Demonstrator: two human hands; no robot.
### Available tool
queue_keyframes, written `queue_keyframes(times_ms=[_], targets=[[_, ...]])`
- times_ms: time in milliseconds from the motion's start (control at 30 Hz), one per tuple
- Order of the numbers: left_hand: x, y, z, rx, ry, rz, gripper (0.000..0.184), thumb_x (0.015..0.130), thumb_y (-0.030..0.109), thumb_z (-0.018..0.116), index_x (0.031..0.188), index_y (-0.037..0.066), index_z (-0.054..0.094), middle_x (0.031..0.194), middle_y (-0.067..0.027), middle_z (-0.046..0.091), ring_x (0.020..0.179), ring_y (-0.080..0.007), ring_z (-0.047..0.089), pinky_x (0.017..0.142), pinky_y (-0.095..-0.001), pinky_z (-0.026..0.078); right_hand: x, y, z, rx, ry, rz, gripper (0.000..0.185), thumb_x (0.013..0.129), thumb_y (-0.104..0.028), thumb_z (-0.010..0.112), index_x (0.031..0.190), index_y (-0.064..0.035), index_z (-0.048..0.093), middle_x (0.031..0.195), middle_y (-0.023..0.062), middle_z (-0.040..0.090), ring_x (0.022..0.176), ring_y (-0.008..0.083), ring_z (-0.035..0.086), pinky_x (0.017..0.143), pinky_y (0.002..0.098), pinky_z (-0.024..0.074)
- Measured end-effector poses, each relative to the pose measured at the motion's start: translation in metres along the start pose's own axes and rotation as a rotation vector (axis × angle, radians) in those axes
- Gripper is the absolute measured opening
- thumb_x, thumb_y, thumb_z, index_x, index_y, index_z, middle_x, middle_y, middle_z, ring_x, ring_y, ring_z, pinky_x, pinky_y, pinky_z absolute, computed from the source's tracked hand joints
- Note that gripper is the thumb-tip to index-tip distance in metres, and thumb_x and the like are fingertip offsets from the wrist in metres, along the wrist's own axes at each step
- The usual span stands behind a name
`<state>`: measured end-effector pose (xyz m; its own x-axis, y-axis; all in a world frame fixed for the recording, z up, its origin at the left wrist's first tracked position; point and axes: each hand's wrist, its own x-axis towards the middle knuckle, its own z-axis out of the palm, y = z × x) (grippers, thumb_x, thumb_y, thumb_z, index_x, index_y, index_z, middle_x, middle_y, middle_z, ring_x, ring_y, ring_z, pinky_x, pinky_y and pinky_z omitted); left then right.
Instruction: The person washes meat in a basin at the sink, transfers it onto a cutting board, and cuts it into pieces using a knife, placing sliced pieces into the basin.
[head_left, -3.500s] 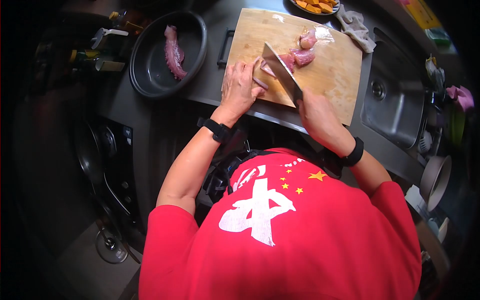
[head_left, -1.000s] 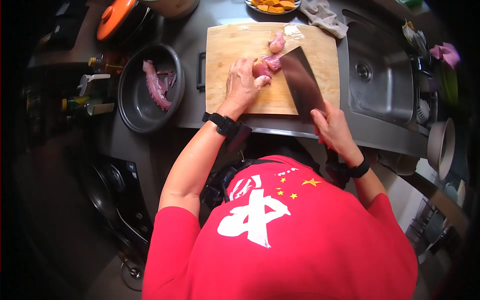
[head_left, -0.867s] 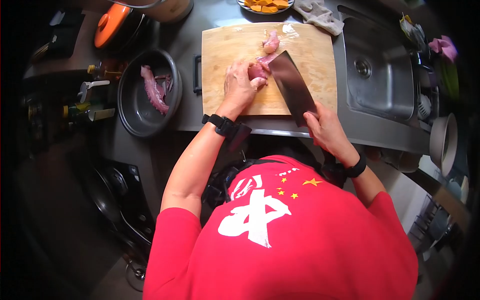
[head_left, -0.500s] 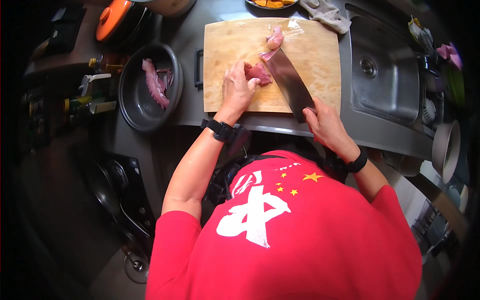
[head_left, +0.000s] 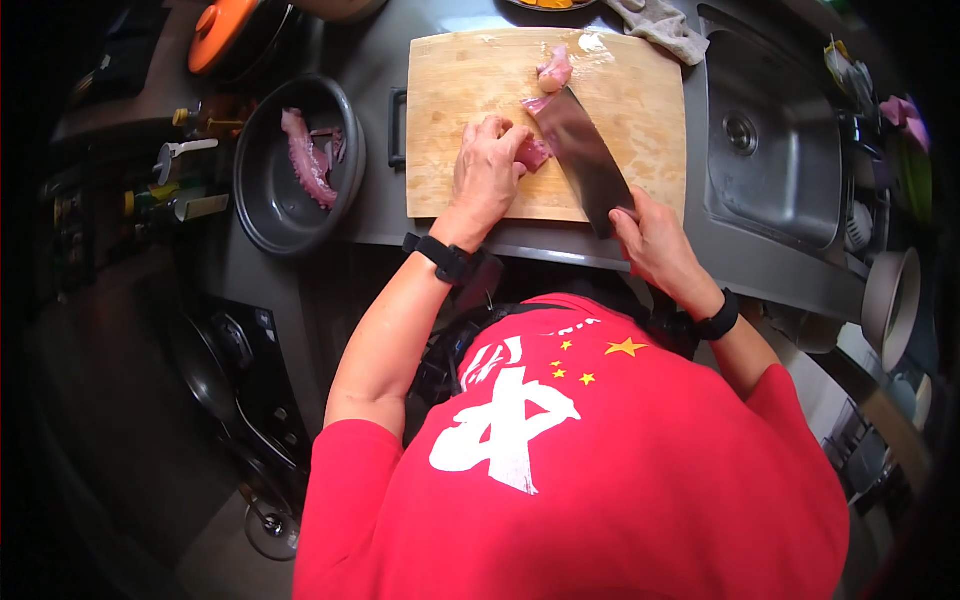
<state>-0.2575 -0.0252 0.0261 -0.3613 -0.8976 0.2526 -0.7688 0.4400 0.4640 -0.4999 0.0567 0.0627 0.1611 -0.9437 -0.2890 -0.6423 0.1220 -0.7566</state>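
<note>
My right hand (head_left: pixel 655 243) is closed round the handle of a broad cleaver (head_left: pixel 582 155), whose dark blade slants up and to the left across the wooden cutting board (head_left: pixel 450 85). Left of the blade, my left hand (head_left: pixel 487 168) presses a piece of raw meat (head_left: pixel 533 152) onto the board with curled fingers, which hide part of it. A thin strip of pink meat (head_left: pixel 537 104) shows beside the blade's far end. Farther back on the board lies a separate chunk of raw meat (head_left: pixel 555 70).
Left of the board stands a dark grey bowl (head_left: pixel 255 205) holding a long strip of meat (head_left: pixel 306 165) and smaller bits. A metal sink (head_left: pixel 770 175) is on the right, with a grey cloth (head_left: pixel 665 30) near its back corner. An orange-lidded pot (head_left: pixel 225 35) stands back left.
My left hand has shifted slightly right, its fingers curling more over the meat. The cleaver stays in my right hand in nearly the same place. The whole view has tilted a little.
</note>
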Motion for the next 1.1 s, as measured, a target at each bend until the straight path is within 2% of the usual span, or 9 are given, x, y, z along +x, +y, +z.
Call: queue_keyframes(times_ms=[100, 300, 400, 500, 533, 600, 633, 867, 1100], targets=[[0.004, -0.006, 0.001, -0.078, -0.117, -0.009, 0.044, 0.068, 0.001, 0.078, 0.111, 0.006, 0.068, 0.115, -0.0223, 0.060, 0.101, -0.0392, 0.061, 0.092, -0.0427, 0.051, -0.004, -0.005, -0.007, 0.042, -0.003, 0.018, 0.023, 0.095, -0.015, 0.059, 0.103, 0.0063, 0.056, 0.080, 0.0293, 0.064, 0.079, 0.0480, 0.063, 0.070, 0.0512, 0.0489], [0.002, 0.005, 0.010, 0.016, 0.031, 0.020, 0.038, 0.073, 0.010, 0.074, 0.109, -0.001, 0.066, 0.117, -0.0230, 0.060, 0.101, -0.0402, 0.063, 0.086, -0.0462, 0.054, -0.010, -0.002, -0.013, 0.096, -0.014, 0.078, 0.021, 0.096, -0.014, 0.058, 0.100, 0.0061, 0.055, 0.076, 0.0272, 0.064, 0.073, 0.0463, 0.062, 0.066, 0.0493, 0.0476], [0.004, 0.008, 0.010, 0.008, 0.048, 0.000, 0.029, 0.075, 0.012, 0.070, 0.100, -0.001, 0.064, 0.100, -0.0205, 0.062, 0.094, -0.0406, 0.064, 0.080, -0.0472, 0.054, -0.013, -0.005, -0.016, 0.101, -0.019, 0.069, 0.020, 0.096, -0.014, 0.058, 0.099, 0.0055, 0.055, 0.073, 0.0259, 0.064, 0.071, 0.0457, 0.062, 0.064, 0.0491, 0.0475], [0.011, 0.013, -0.005, -0.227, -0.122, -0.490, 0.032, 0.079, 0.019, 0.068, 0.103, -0.003, 0.067, 0.083, -0.0168, 0.071, 0.075, -0.0349, 0.070, 0.072, -0.0419, 0.057, -0.013, -0.010, -0.019, 0.099, -0.023, 0.054, 0.020, 0.096, -0.014, 0.059, 0.099, 0.0050, 0.054, 0.074, 0.0257, 0.064, 0.071, 0.0458, 0.062, 0.064, 0.0490, 0.0478], [0.010, 0.009, -0.006, -0.225, -0.125, -0.490, 0.032, 0.079, 0.019, 0.068, 0.103, -0.003, 0.067, 0.083, -0.0168, 0.071, 0.075, -0.0349, 0.070, 0.072, -0.0419, 0.057, -0.013, -0.011, -0.019, 0.100, -0.029, 0.050, 0.019, 0.096, -0.014, 0.059, 0.099, 0.0048, 0.054, 0.075, 0.0260, 0.064, 0.072, 0.0462, 0.062, 0.065, 0.0491, 0.0479], [0.004, 0.000, -0.005, -0.820, -0.171, -0.940, 0.029, 0.082, 0.022, 0.068, 0.097, -0.004, 0.070, 0.087, -0.0170, 0.074, 0.077, -0.0271, 0.072, 0.072, -0.0382, 0.056, -0.011, -0.010, -0.015, 0.112, -0.048, 0.034, 0.020, 0.096, -0.014, 0.059, 0.099, 0.0047, 0.054, 0.076, 0.0266, 0.064, 0.074, 0.0469, 0.062, 0.066, 0.0498, 0.0480], [0.001, -0.002, -0.002, -0.839, -0.132, -0.947, 0.028, 0.084, 0.022, 0.068, 0.097, -0.003, 0.070, 0.085, -0.0137, 0.074, 0.076, -0.0197, 0.072, 0.067, -0.0341, 0.056, -0.009, -0.009, -0.013, 0.118, -0.067, 0.017, 0.020, 0.095, -0.014, 0.059, 0.100, 0.0046, 0.054, 0.077, 0.0271, 0.063, 0.076, 0.0476, 0.062, 0.067, 0.0504, 0.0481], [-0.011, -0.001, 0.003, -0.469, -0.148, -0.743, 0.029, 0.092, 0.017, 0.069, 0.113, -0.002, 0.063, 0.088, -0.0076, 0.070, 0.070, -0.0111, 0.066, 0.060, -0.0215, 0.053, -0.002, -0.010, -0.002, 0.023, -0.087, -0.059, 0.021, 0.094, -0.014, 0.059, 0.102, 0.0047, 0.055, 0.079, 0.0290, 0.063, 0.080, 0.0496, 0.062, 0.070, 0.0536, 0.0483], [-0.010, 0.015, -0.002, -1.012, -0.016, -0.865, 0.026, 0.093, 0.007, 0.067, 0.116, -0.004, 0.060, 0.088, -0.0098, 0.070, 0.071, -0.0135, 0.068, 0.064, -0.0242, 0.057, -0.003, -0.007, 0.000, -0.004, -0.015, -0.089, 0.019, 0.095, -0.015, 0.059, 0.101, 0.0033, 0.055, 0.076, 0.0289, 0.063, 0.077, 0.0495, 0.062, 0.069, 0.0547, 0.0487]])
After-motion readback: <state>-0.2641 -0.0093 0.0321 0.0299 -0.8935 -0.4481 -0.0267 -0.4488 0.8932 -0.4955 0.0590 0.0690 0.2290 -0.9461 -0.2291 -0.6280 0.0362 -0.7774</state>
